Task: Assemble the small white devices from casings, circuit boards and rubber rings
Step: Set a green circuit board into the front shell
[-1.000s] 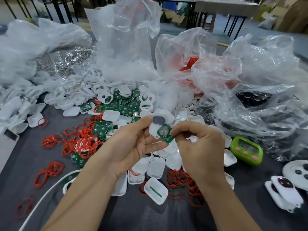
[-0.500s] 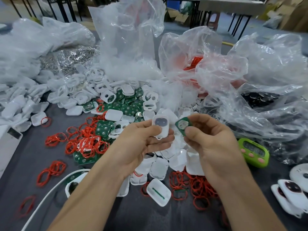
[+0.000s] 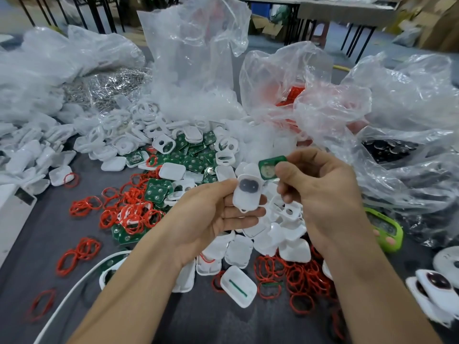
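My left hand holds a small white casing with a dark oval window, thumb on top and fingers underneath. Just to its upper right, my right hand pinches a small green circuit board between thumb and fingers, a little apart from the casing. Below both hands lie loose white casings and red rubber rings on the grey table. More green circuit boards lie in a pile behind the hands.
Red rings lie heaped at left centre. Clear plastic bags of parts crowd the back and right. A green timer sits at right, white assembled devices at lower right, a white cable at lower left.
My right hand has drawn the green board up and to the right, away from the casing. The left hand now shows the casing's windowed face.
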Available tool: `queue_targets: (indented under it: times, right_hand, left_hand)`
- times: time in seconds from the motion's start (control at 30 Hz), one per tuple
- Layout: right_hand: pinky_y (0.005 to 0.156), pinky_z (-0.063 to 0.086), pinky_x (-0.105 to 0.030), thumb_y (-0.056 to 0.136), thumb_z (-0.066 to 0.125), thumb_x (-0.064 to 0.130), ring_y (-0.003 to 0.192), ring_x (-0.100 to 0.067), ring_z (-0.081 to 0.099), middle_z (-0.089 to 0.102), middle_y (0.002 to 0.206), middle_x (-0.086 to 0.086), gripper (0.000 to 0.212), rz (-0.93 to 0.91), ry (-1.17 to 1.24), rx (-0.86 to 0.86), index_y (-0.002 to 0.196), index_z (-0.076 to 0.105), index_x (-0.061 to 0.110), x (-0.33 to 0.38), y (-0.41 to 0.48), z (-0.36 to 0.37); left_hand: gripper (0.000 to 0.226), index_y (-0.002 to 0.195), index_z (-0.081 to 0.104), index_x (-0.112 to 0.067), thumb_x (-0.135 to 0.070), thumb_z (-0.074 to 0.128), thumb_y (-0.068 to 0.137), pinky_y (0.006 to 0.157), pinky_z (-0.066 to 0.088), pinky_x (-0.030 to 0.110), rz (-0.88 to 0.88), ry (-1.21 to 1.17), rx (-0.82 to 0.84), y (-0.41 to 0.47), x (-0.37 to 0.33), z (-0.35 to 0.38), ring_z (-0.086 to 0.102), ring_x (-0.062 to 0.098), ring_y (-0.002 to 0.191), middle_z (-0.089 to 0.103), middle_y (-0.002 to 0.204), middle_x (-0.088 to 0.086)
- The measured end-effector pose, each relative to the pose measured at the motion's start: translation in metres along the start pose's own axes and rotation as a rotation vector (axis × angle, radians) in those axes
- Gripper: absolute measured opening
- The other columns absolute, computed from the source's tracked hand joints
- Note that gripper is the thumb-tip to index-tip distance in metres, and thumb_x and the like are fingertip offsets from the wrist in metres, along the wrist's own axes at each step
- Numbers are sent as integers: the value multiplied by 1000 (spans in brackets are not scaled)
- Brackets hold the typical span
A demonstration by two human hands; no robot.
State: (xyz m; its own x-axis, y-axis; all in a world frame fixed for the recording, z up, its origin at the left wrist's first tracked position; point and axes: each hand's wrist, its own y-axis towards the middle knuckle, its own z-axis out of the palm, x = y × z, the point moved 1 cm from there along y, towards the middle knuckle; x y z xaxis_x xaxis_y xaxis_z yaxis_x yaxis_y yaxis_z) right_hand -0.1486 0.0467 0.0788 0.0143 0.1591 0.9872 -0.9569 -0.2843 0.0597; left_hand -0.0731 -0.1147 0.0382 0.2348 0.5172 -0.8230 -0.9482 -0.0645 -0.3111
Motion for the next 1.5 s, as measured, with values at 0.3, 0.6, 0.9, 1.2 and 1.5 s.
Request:
queue_targets:
  times: [0.3, 0.6, 0.9, 1.2, 1.5]
  right_hand:
    - [51, 49, -21, 88, 70, -9, 51, -15, 56, 66, 59, -6, 34, -26, 17, -37, 71, 79, 19, -8, -7, -8]
    - [63, 56, -21, 78, 84, 2, 63, -12, 67, 76, 71, -1, 24, -73, -119, 1, 70, 81, 24, -2, -10, -6]
    - [65, 59, -30, 84, 83, 9, 68, -13, 74, 77, 73, 8, 23, -214, -439, 167, 80, 80, 31, 0, -10, 4]
    - [58, 50, -15, 89, 78, 9, 58, -4, 66, 74, 69, 10, 20, -196, -484, 193, 77, 78, 25, -3, -4, 2]
    - [65, 58, -20, 89, 78, 11, 68, -7, 71, 75, 72, 13, 21, -215, -559, 203, 77, 78, 28, -2, -4, 4]
  left_hand:
    - [43, 108, 80, -8, -31, 44, 103, 76, 62, 34, -22, -82, 23, 4, -1, 1, 76, 30, 98, 75, 115, 20]
    - [40, 110, 79, -10, -37, 60, 89, 81, 63, 33, -40, -15, 40, 1, 0, 4, 75, 31, 103, 75, 115, 20]
    - [35, 98, 83, -16, -38, 56, 95, 79, 62, 31, -26, 21, 22, -1, 0, 5, 76, 26, 95, 77, 110, 17]
    - [36, 98, 83, -15, -36, 54, 97, 74, 61, 28, -25, 20, 29, -2, 0, 8, 77, 25, 93, 77, 110, 18]
    - [43, 92, 84, -16, -31, 47, 107, 72, 61, 28, -19, 51, 6, -3, 0, 10, 77, 24, 91, 78, 102, 15]
